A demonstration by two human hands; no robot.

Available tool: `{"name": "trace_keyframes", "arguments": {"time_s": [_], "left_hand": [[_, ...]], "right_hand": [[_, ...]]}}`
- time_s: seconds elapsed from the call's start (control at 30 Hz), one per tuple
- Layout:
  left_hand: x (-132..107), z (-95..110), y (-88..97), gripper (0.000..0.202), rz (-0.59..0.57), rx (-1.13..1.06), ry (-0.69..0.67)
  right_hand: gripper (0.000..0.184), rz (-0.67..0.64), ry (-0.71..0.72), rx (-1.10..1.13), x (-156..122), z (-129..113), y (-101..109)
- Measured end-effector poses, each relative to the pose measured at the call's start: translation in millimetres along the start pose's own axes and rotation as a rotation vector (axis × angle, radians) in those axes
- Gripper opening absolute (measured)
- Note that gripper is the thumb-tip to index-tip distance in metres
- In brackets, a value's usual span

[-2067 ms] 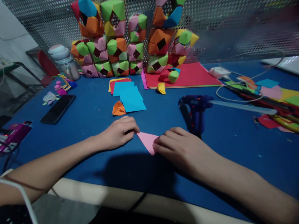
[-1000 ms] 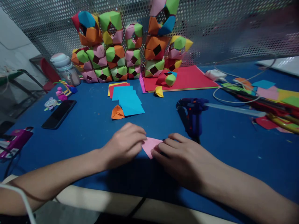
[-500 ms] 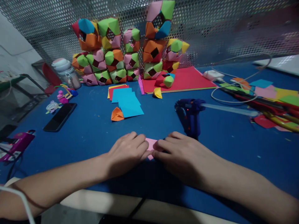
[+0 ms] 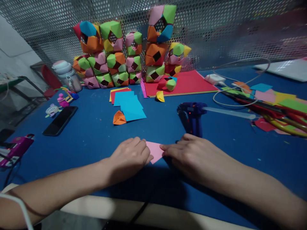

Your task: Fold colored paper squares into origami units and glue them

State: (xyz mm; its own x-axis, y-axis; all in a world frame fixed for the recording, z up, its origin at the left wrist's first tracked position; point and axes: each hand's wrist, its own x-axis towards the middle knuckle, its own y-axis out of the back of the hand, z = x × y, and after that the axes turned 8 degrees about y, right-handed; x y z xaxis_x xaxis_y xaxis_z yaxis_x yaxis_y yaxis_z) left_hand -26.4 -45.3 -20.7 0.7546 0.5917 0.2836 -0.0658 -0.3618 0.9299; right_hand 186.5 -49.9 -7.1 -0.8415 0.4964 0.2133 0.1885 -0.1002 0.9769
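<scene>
A small folded pink paper [image 4: 155, 151] lies flat on the blue table [image 4: 96, 127] between my hands. My left hand [image 4: 130, 156] rests on its left part, fingers curled and pressed down on the paper. My right hand [image 4: 192, 155] lies to the right, its fingers stretched flat and pressed together, the fingertips touching the paper's right edge. Most of the pink paper is hidden under my left fingers.
A blue glue gun [image 4: 192, 116] stands just behind my right hand. Cyan paper squares [image 4: 129, 103], an orange folded piece [image 4: 119, 118], a phone [image 4: 60, 120], stacked paper cubes [image 4: 129, 54], red sheets [image 4: 189, 83], cables and paper scraps [image 4: 268, 95] lie around.
The pink paper went from a wider triangle to a smaller folded shape. Both hands closed in over it, then my right fingers drew slightly right, showing more pink.
</scene>
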Motion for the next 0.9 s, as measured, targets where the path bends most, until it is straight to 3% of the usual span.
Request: {"name": "trace_keyframes", "arguments": {"time_s": [0.23, 0.5, 0.63, 0.73, 0.9], "left_hand": [[-1, -3, 2.3, 0.033, 0.033, 0.008, 0.037], [-2, -11, 2.8, 0.037, 0.011, -0.046, 0.099], [-1, -12, 4.5, 0.037, 0.015, -0.049, 0.103], [0, -11, 4.6, 0.036, 0.04, -0.046, 0.091], [-1, -8, 3.8, 0.036, 0.054, -0.002, 0.088]], "right_hand": [[0.026, -0.058, -0.116, 0.015, -6, 8, 16], [0.023, -0.111, -0.247, -0.047, -10, 16, 16], [0.022, 0.022, -0.23, -0.009, -3, 15, 10], [0.022, 0.129, -0.129, 0.074, 4, 10, 3], [0.02, 0.021, -0.085, 0.124, 8, 6, -6]]}}
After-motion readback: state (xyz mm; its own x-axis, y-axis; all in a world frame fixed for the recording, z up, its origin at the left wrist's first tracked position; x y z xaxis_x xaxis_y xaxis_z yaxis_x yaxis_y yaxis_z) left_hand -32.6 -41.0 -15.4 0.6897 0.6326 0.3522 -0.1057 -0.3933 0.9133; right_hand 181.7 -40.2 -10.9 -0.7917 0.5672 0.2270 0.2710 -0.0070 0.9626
